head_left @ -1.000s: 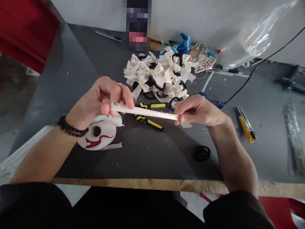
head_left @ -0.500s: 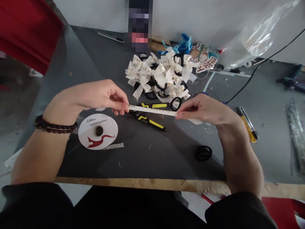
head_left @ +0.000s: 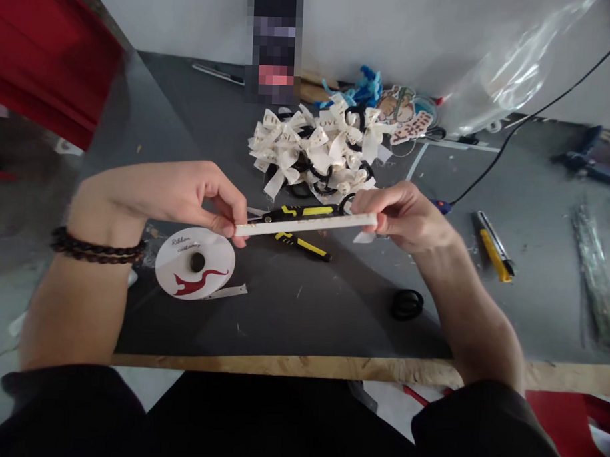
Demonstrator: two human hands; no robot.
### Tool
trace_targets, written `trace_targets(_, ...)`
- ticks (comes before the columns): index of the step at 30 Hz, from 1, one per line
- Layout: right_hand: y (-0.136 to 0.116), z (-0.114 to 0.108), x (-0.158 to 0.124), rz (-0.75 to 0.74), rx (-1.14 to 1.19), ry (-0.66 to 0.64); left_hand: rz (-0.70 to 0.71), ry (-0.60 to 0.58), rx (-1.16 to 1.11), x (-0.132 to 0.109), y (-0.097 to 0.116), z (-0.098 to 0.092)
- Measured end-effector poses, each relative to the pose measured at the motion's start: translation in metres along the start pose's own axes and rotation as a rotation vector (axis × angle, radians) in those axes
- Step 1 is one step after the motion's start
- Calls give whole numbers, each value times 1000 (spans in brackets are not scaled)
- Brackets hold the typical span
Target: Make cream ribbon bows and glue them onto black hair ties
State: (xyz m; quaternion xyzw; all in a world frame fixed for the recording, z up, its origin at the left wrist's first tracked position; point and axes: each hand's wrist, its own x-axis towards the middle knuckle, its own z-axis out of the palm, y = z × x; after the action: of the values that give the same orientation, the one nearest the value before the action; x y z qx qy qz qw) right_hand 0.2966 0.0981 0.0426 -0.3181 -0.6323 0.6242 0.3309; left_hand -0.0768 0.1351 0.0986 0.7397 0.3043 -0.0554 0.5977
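A narrow white ribbon (head_left: 305, 224) with printed lettering is stretched taut between both hands. My left hand (head_left: 210, 202) pinches its left end, and my right hand (head_left: 398, 215) pinches it near the right, where a short white tail shows below the fingers. Under the ribbon lie pliers (head_left: 309, 247) with black and yellow handles. A white ribbon spool (head_left: 214, 247) marked "Ribbon" rests below my left hand, with a loose ribbon end beside it. Beyond the hands is a pile of white bows (head_left: 315, 142) on black hair ties.
Black hair ties (head_left: 407, 305) lie at the front right. Farther right are a yellow cutter (head_left: 493, 255), a black cable (head_left: 508, 139) and a clear bundle (head_left: 591, 278). Blue trinkets (head_left: 367, 87) and stickers (head_left: 399, 108) stand by the wall. A wooden edge (head_left: 330, 368) borders the table.
My hands have moved farther apart, my left one leftward and slightly down, my right one rightward. More ribbon now spans between them.
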Motion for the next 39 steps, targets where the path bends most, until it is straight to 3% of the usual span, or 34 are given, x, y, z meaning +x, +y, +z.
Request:
trace_targets(2, 12, 22, 3, -88, 101, 329, 208, 18, -148, 6, 1, 7)
trace_targets(3, 17, 33, 4, -74, 134, 436, 317, 42, -198, 10, 1, 12)
trace_targets(4, 22, 43, 4, -50, 157, 502, 438, 149, -244, 14, 2, 18)
trace_targets(6, 30, 58, 3, -2, 191, 546, 557, 363, -349, 23, 2, 30)
trace_targets(8, 35, 67, 1, 19, 224, 518, 581, 528, -437, 29, 1, 38)
trace_targets(14, 34, 83, -6, 6, 443, 451, 514, 583, -536, 41, -1, 47)
trace_targets(18, 32, 90, -10, -36, 463, 405, 475, 448, -622, 54, 2, 61)
trace_targets(22, 34, 97, -12, -10, 437, 347, 439, 454, -578, 65, -1, 75)
trace_targets(31, 34, 104, -7, 52, 533, 520, 474, 419, -500, 72, 4, 93)
trace_targets(34, 35, 104, -5, 90, 556, 530, 453, 449, -447, 74, 5, 97)
trace_targets(39, 38, 105, -3, 27, 568, 494, 407, 473, -389, 75, -2, 93)
